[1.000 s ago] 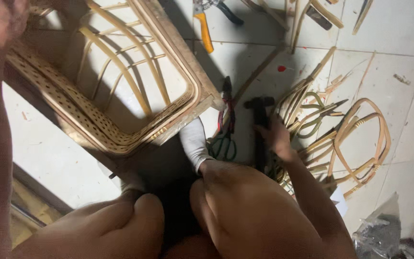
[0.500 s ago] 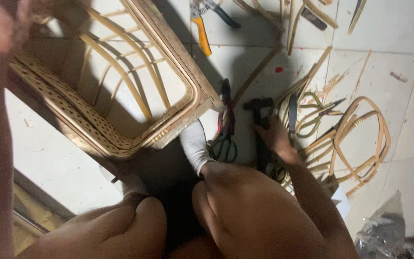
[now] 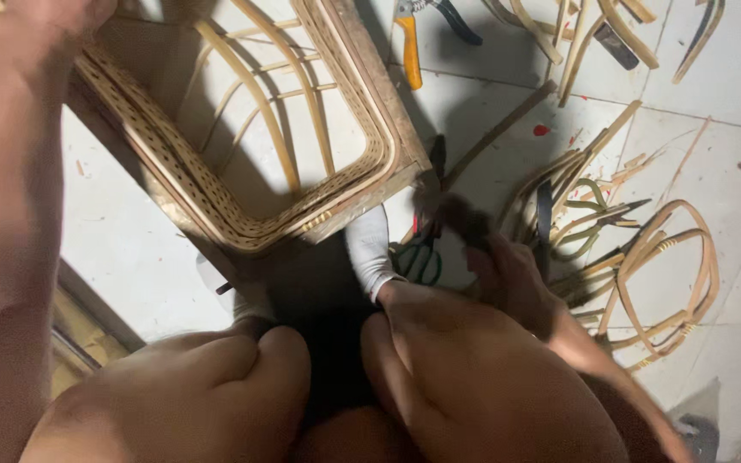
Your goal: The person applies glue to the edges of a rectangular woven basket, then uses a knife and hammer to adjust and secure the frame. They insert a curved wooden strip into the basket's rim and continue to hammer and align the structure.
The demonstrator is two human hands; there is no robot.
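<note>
A white tiled floor point(image 3: 130, 231) carries everything. The largest thing on it is a woven rattan frame point(image 3: 242, 129), lying toward the floor's upper left, its wooden corner pointing down at the person's white-socked foot point(image 3: 369, 253). The left hand point(image 3: 49, 21) sits on the frame's top left rim; it is blurred and cut by the picture's edge, so I cannot tell how its fingers lie. To the right of the foot, a loose heap of bent rattan strips point(image 3: 645, 266) spreads toward the floor's right edge. The right hand point(image 3: 508, 274) is at the heap's left side, its fingers curled around a dark, blurred tool point(image 3: 465, 219); what kind of tool it is cannot be told. Just left of that hand lie green-handled scissors point(image 3: 418, 257), beside the foot. Near the floor's top edge lie yellow-handled pliers point(image 3: 409, 43).
</note>
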